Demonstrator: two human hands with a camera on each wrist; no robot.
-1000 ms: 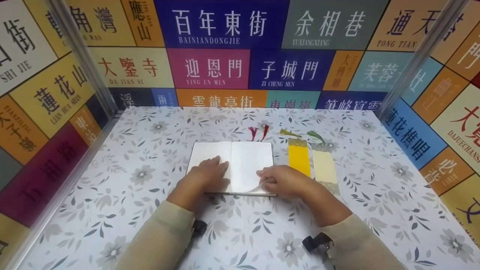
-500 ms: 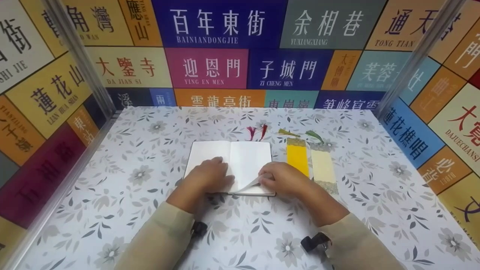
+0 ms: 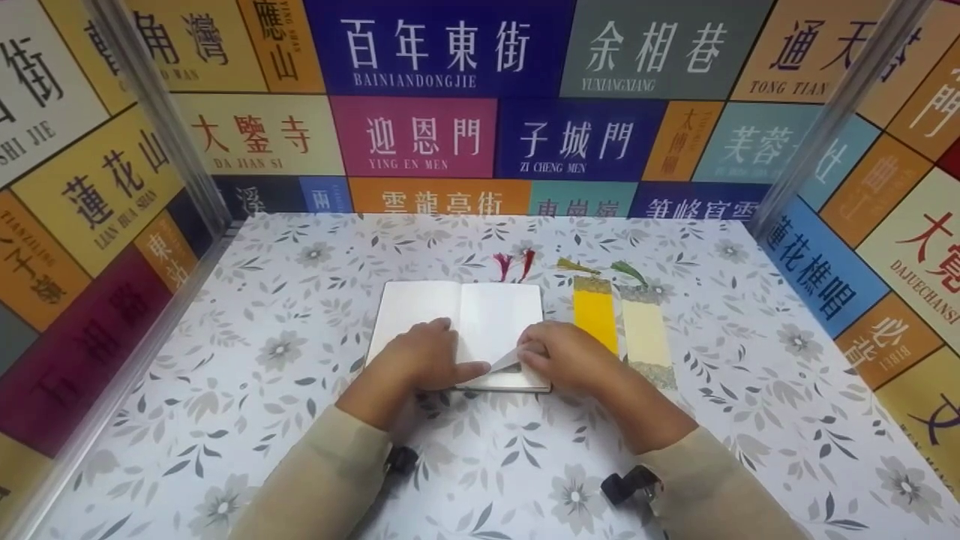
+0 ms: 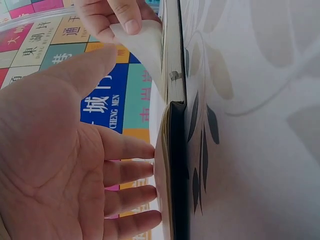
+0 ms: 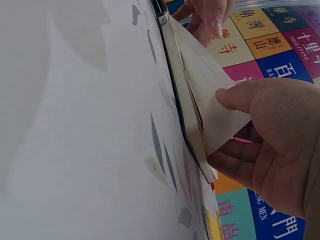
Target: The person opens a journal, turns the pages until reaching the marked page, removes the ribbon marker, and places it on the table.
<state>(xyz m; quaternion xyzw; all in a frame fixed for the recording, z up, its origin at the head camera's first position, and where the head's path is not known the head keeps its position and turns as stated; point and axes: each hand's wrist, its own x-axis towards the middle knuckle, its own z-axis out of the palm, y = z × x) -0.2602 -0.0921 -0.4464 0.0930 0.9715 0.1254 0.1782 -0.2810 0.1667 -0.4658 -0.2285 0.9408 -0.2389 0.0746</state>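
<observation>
1. While the notebook [image 3: 412, 300] lay open on the floral tabletop [image 3: 480, 457], the right hand [image 3: 566, 352] pinched a right-side page [image 5: 205, 72] near its lower corner, between thumb and fingers, holding it raised.
2. Left hand [image 3: 427, 352] was spread, fingertips on the left page, thumb extended towards the raised one; thumb contact, couldn't tell.
3. Yellow strip [image 3: 595, 315] and cream strip [image 3: 643, 330], both tasselled, lay right of the notebook.
4. Two reddish tassels [image 3: 527, 262] lay just beyond its far edge.

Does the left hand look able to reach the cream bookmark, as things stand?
Probably not directly: the left hand rests on the open notebook, and the right hand, pinching a page, blocks the straight way to the cream bookmark.
</observation>
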